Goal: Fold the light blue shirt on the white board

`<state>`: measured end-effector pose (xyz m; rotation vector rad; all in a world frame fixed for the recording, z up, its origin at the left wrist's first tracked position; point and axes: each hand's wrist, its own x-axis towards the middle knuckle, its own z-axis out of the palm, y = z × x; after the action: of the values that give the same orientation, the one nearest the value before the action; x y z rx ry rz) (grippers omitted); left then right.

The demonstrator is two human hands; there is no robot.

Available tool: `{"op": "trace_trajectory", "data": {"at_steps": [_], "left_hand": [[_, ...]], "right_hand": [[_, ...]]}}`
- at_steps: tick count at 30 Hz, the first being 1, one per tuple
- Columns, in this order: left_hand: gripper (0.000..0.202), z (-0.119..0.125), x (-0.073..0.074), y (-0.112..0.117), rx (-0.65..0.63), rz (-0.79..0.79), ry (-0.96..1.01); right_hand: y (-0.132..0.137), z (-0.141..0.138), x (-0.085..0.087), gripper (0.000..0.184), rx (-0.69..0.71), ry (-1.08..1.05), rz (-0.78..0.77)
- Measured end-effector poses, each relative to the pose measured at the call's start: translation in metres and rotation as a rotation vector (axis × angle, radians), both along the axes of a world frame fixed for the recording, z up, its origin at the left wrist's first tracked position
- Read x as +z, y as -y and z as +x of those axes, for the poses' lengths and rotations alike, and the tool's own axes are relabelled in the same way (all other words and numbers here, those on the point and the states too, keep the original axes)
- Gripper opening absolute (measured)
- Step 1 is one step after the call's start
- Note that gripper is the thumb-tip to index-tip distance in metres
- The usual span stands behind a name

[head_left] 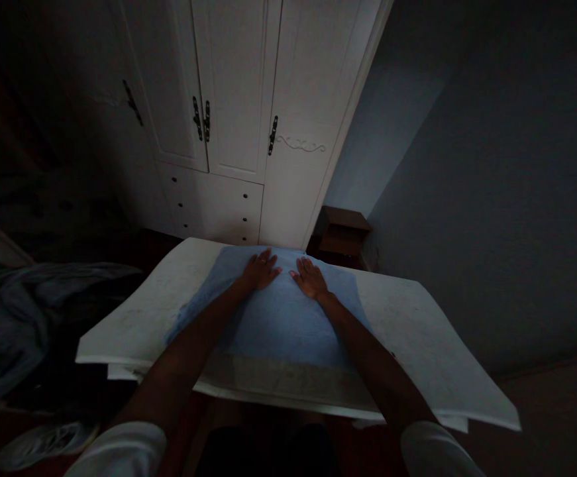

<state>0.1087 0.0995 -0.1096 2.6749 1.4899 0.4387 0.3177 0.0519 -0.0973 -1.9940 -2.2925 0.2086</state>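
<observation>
A light blue cloth lies spread flat on a white table in a dim room. Both my arms reach forward over it. My left hand rests palm down on the far part of the cloth, fingers stretched out. My right hand lies flat beside it, fingers spread, also pressing on the cloth. Neither hand holds anything. A paler band runs along the cloth's near edge.
A white wardrobe with dark handles and small drawers stands just behind the table. A small brown nightstand sits to its right by the blue-grey wall. Crumpled dark bedding lies at the left, and a shoe is on the floor.
</observation>
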Motion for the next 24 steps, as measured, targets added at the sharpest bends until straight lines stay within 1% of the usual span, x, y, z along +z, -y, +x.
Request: {"op": "trace_trajectory", "data": {"at_steps": [2, 5, 7, 10, 13, 16, 20, 22, 23, 24], "left_hand": [[0.060, -0.001, 0.004, -0.001, 0.000, -0.027, -0.001], [0.057, -0.011, 0.013, -0.001, 0.011, -0.052, -0.003], [0.056, -0.025, 0.021, 0.003, 0.044, -0.054, -0.008], [0.054, -0.058, 0.031, 0.015, 0.123, -0.059, -0.034], [0.054, -0.093, 0.039, 0.030, 0.246, -0.079, -0.058], [0.055, -0.119, 0.049, 0.043, 0.406, -0.128, -0.034], [0.047, -0.145, 0.061, 0.064, 0.598, -0.192, 0.146], [0.044, -0.157, 0.063, 0.081, 0.649, -0.185, 0.216], [0.044, -0.162, 0.063, 0.094, 0.666, -0.166, 0.229], [0.044, -0.167, 0.060, 0.108, 0.693, -0.145, 0.296]], "right_hand": [[0.003, 0.009, 0.001, 0.072, 0.075, -0.007, -0.014], [0.019, 0.038, -0.001, 0.071, 0.165, -0.001, -0.031], [0.037, 0.065, -0.004, 0.070, 0.154, 0.009, -0.016], [0.063, 0.102, -0.009, 0.068, 0.086, 0.009, 0.019], [0.078, 0.122, -0.011, 0.068, 0.039, -0.008, 0.041], [0.084, 0.120, -0.004, 0.068, 0.010, 0.038, 0.013], [0.083, 0.103, 0.015, 0.062, -0.094, 0.150, -0.058], [0.081, 0.090, 0.024, 0.061, -0.129, 0.171, -0.050], [0.080, 0.081, 0.028, 0.062, -0.125, 0.173, -0.035], [0.078, 0.071, 0.032, 0.063, -0.108, 0.173, -0.018]]}}
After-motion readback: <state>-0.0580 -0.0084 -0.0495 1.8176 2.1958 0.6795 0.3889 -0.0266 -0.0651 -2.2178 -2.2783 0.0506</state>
